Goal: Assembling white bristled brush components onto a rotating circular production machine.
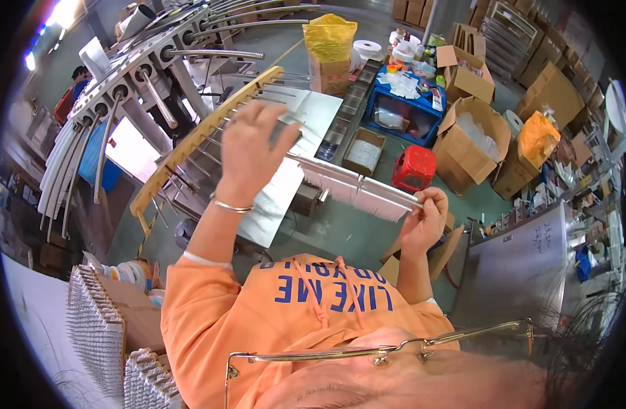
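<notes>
- The right hand [425, 219] pinches one end of a long thin rod [357, 180] hung with a fringe of white strands [354, 194]
- The left hand [250, 150] is open, fingers spread, at the rod's other end beside the wooden pin rack [190, 146]
- A red stool [414, 167] and cardboard boxes [473, 140] stand on the floor beyond
</notes>
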Demonstrator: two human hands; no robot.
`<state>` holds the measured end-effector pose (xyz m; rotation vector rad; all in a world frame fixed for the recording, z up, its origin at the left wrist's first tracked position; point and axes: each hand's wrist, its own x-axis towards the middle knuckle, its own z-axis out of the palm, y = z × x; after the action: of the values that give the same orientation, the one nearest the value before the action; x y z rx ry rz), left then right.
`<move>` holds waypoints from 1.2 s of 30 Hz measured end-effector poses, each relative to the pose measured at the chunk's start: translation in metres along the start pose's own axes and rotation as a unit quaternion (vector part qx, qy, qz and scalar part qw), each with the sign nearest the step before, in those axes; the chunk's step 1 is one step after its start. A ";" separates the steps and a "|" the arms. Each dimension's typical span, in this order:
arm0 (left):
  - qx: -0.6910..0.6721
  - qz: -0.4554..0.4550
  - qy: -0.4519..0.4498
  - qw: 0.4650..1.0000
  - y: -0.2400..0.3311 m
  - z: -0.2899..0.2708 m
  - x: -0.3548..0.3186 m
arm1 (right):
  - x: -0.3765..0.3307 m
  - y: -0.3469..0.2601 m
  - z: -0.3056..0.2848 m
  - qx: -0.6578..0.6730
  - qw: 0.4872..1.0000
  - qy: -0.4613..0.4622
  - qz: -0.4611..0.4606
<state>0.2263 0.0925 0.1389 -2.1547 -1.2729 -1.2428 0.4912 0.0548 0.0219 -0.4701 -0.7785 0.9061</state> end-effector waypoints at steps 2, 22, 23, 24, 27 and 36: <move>0.040 -0.054 -0.001 0.998 -0.009 -0.008 -0.015 | 0.006 -0.001 -0.001 0.022 1.000 0.007 0.004; -0.486 -0.401 0.052 0.775 0.007 -0.056 -0.138 | 0.019 0.030 0.031 0.059 0.972 -0.171 0.152; -0.512 -0.382 0.012 0.769 0.007 -0.063 -0.149 | 0.021 0.036 0.030 0.067 0.961 -0.208 0.170; -0.510 -0.380 -0.064 0.769 0.001 -0.076 -0.161 | 0.020 0.046 0.036 0.073 0.957 -0.219 0.178; -0.494 -0.474 -0.154 0.713 -0.014 -0.097 -0.186 | 0.027 0.071 0.055 -0.044 0.881 -0.322 0.345; 0.055 -0.296 -0.069 0.951 -0.127 -0.048 -0.208 | 0.096 0.240 0.141 -0.407 0.704 -0.582 0.028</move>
<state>0.0514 0.0194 -0.0219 -1.8648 -2.0989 -1.1940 0.2952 0.2728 -0.0082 -0.6663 -2.4145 0.8151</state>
